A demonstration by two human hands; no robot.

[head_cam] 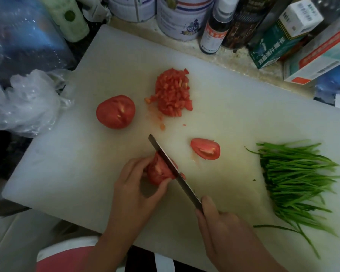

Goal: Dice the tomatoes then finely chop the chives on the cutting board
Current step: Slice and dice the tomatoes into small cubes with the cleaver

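Centrally, at the near side of the cutting board [67, 173], the left hand [133, 195] curls its grip round a tomato piece [158, 172]; the right hand [224, 232] closes its grip on the knife [175, 169] (blade resting on the piece). If the piece slips, the blade could nick the fingertips [165, 182].

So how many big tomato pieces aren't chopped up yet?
3: a half left of the diced pile, a wedge nearer the chives, and one piece held by the left hand under the knife. The hand may hide more.
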